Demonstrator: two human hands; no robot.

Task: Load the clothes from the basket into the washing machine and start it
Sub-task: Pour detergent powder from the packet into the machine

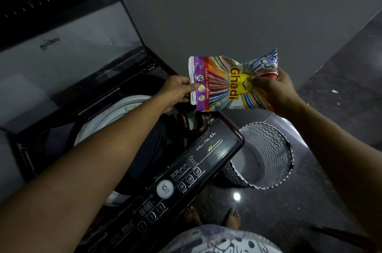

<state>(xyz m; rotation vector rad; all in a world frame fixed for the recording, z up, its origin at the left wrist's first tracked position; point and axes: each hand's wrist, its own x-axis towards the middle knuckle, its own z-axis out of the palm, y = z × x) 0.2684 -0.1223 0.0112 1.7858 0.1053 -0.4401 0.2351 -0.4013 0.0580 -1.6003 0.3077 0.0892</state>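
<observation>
the detergent packet (227,85) is held level between both hands, its long axis running left to right above the right side of the washing machine (186,180). the left hand (177,91) pinches the packet's left end; the right hand (272,91) is curled round its crumpled right end. the open detergent drawer (194,123) sits just below the left end, so the left hand is nearer and pouring likely needs a tilt down to the left. dark striped clothes (148,149) lie in the drum under the raised lid (62,62). the zigzag basket (268,149), on the floor to the right, looks emptied.
</observation>
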